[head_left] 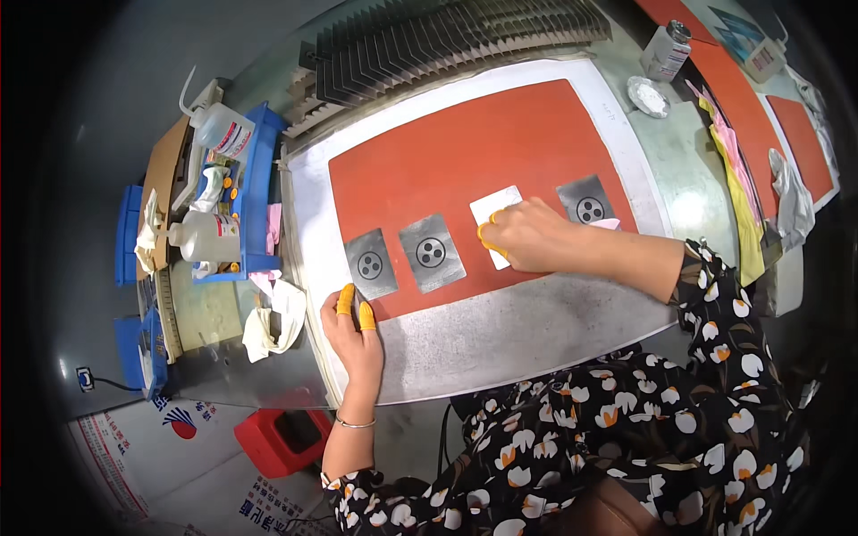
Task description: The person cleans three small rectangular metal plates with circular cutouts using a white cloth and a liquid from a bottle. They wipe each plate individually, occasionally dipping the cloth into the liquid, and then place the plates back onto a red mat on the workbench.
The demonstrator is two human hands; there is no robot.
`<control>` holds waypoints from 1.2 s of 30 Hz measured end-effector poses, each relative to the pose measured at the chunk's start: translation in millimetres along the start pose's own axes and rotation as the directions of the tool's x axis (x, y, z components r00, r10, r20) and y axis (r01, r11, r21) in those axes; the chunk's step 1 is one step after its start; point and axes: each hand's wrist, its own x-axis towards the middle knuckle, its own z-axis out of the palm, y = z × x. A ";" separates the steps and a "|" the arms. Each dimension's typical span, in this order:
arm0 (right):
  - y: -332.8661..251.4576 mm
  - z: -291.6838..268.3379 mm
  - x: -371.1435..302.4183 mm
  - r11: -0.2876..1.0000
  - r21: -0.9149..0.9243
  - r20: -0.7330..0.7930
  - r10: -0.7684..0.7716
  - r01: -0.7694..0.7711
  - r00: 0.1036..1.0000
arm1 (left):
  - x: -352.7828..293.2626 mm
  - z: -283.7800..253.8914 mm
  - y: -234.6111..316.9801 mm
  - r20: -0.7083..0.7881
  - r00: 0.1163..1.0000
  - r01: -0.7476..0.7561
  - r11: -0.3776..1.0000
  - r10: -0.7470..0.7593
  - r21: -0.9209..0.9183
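Yellow finger cots cover fingertips on both hands. My left hand (356,348) is open, its fingers apart at the lower left corner of the orange mat (465,134). Just above those fingers lies a grey metal plate (371,265) with a dark round mark of dots. A second such plate (431,253) is to its right. My right hand (529,237) is closed and presses on a white rectangular card (493,204); anything inside its curled fingers is hidden. Beyond my right wrist lies a third marked plate (585,198), with a pink scrap (609,223) beside it, partly behind my forearm.
A rack of dark upright plates (447,49) spans the back. At left, a blue bin (257,192) holds squeeze bottles (210,237) and cloths. A metal-capped bottle (667,54) and small dish (648,96) stand back right, near hanging yellow-pink cloths (737,196). A red stool (279,440) is below left.
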 end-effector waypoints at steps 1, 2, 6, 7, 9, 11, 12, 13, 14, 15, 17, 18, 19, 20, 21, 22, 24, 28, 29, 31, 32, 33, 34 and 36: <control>-2.7 1.3 -3.5 1.000 0.005 0.011 0.010 -0.010 1.000 | -3.1 -0.7 0.2 0.008 1.000 0.004 1.000 -0.005 0.004; -6.3 2.3 -8.0 1.000 0.007 0.018 0.018 -0.018 1.000 | -3.8 -0.9 -0.8 0.013 1.000 0.005 1.000 -0.006 0.008; -16.7 -0.7 -10.9 0.996 -0.069 0.034 0.050 -0.048 0.998 | -4.6 -2.3 -2.4 -0.008 1.000 0.011 1.000 -0.011 0.004; -12.7 -0.2 -4.7 0.993 -0.099 0.008 0.068 -0.067 0.998 | -3.0 -1.0 -1.7 -0.011 1.000 0.013 1.000 -0.013 -0.006; 0.0 4.4 4.1 0.999 -0.053 -0.078 -0.013 0.009 0.997 | 2.5 0.6 -0.5 -0.009 1.000 0.021 0.998 -0.021 -0.060; -13.6 2.8 -16.8 0.999 -0.054 0.048 0.001 0.002 0.999 | -1.3 0.2 -0.6 -0.008 1.000 0.000 0.998 0.000 -0.059; -31.4 0.8 -31.5 0.988 -0.155 0.238 0.032 0.006 0.971 | -2.7 -1.8 -0.7 0.002 1.000 0.017 0.999 -0.017 -0.031; -36.0 4.0 -49.2 0.995 -0.050 0.202 -0.080 0.092 0.976 | -3.9 -0.4 -3.9 -0.013 1.000 0.004 0.999 -0.005 -0.033; -35.4 3.0 -64.0 0.983 0.046 0.157 -0.180 0.175 0.971 | -3.5 -0.4 -3.8 -0.006 1.000 0.006 0.999 -0.007 -0.035; -30.0 -4.5 -68.3 0.993 0.044 0.105 -0.112 0.108 0.988 | -4.1 -2.3 -3.2 0.003 1.000 0.016 1.000 -0.016 -0.023; -15.5 -26.2 -65.8 0.998 0.056 0.001 0.021 -0.021 1.000 | -6.2 -4.6 -3.7 -0.003 0.999 0.038 0.999 -0.038 -0.019; 1.7 -33.0 -61.0 0.999 0.038 -0.059 0.030 -0.027 0.998 | -5.2 -3.6 -2.8 0.003 0.999 0.037 0.999 -0.037 -0.024; 20.4 -39.0 -54.5 0.999 0.020 -0.118 0.034 -0.032 0.992 | -6.1 -3.2 -2.7 0.005 1.000 0.030 0.999 -0.030 -0.020; 30.8 -47.0 -50.7 0.999 0.014 -0.110 0.037 -0.036 0.993 | -3.7 0.0 -2.5 0.009 1.000 0.011 0.999 -0.011 -0.030; 39.8 -51.7 -39.4 1.000 0.016 -0.103 0.020 -0.018 0.995 | -3.5 -0.2 -3.6 0.002 1.000 0.002 1.000 -0.002 -0.021; 44.0 -53.4 -29.5 1.000 0.017 -0.095 0.001 0.001 0.996 | -4.9 1.1 -4.8 -0.003 1.000 0.012 1.000 -0.012 -0.026; 53.5 -38.3 -11.6 1.000 -0.011 -0.013 0.011 -0.011 1.000 | -2.9 0.9 -2.3 0.010 1.000 0.002 1.000 -0.001 -0.010; 42.2 -27.1 31.6 0.995 -0.016 0.103 -0.093 0.095 0.990 | 2.0 0.4 4.2 0.017 1.000 -0.020 1.000 0.021 -0.019; 43.6 -24.7 32.2 0.994 -0.007 0.095 -0.104 0.105 0.990 | 0.4 -1.5 2.0 0.020 1.000 -0.022 1.000 0.022 -0.019; 51.5 -24.2 25.4 0.993 0.008 0.078 -0.118 0.118 0.990 | -4.5 -3.4 0.8 0.015 1.000 -0.009 1.000 0.008 0.015; 54.0 -36.0 15.5 0.996 -0.013 0.120 -0.084 0.086 0.989 | -6.4 -1.4 0.2 0.006 1.000 0.001 1.000 -0.001 0.006; 53.6 -36.0 16.6 0.997 -0.019 0.127 -0.066 0.069 0.990 | -6.8 -0.7 0.9 -0.003 1.000 0.010 1.000 -0.010 -0.003; 52.6 -34.9 18.0 0.998 -0.026 0.134 -0.048 0.052 0.990 | -3.8 -2.2 1.5 -0.010 1.000 0.005 1.000 -0.005 0.004; 51.8 -29.4 22.3 0.996 -0.003 0.037 -0.089 0.089 0.995 | 0.8 0.7 5.8 -0.002 1.000 -0.001 1.000 0.001 -0.012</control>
